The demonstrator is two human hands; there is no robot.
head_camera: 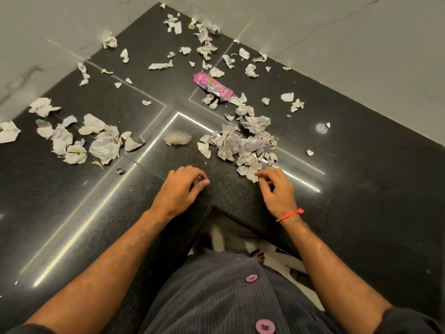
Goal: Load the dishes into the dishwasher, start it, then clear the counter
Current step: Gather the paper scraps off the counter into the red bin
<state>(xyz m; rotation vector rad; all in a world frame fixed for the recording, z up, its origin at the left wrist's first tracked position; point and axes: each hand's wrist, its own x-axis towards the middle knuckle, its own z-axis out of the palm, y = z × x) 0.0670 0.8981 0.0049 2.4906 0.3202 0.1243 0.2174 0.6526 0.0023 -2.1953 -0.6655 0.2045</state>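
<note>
A black granite corner counter (361,165) is strewn with crumpled scraps of white paper. One heap of scraps (243,145) lies just beyond my right hand, another heap (96,141) at the left. A pink snack wrapper (213,86) lies further back in the middle. My left hand (179,189) rests near the counter's inner corner with fingers loosely curled and nothing in it. My right hand (277,189) has its fingertips at a paper scrap (249,172) at the near end of the heap; whether it pinches the scrap is not plain.
Grey marble-look walls (337,32) close the counter at the back left and back right. More paper scraps (204,37) lie toward the far corner. Below the counter's inner corner, a white floor (277,256) and a bare foot show.
</note>
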